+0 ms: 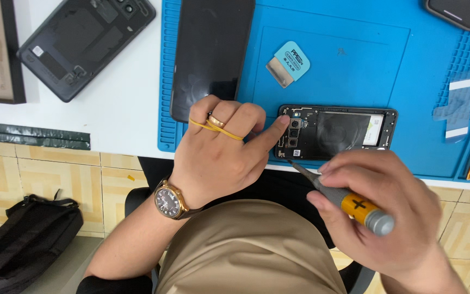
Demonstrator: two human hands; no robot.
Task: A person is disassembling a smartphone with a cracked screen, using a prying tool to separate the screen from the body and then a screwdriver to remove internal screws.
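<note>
The right hand (379, 209) closed its grip around the screwdriver (344, 200), tip at the phone (337, 132) corner; the left hand (221, 149), holding nothing, steadied it by fingertip. Vertical pressure suited best.

Opened phone (336, 132) on mat (354, 65), near edge; pry tool (288, 63) at its 11 o'clock, back cover (85, 43) off-mat at 10 o'clock.

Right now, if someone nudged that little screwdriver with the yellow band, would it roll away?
Probably. The screwdriver has a round grey handle, so set down loose it would likely roll. Its thin shaft suggests it is light. For now the right hand grips it, tip near the opened phone that the left hand steadies.
</note>
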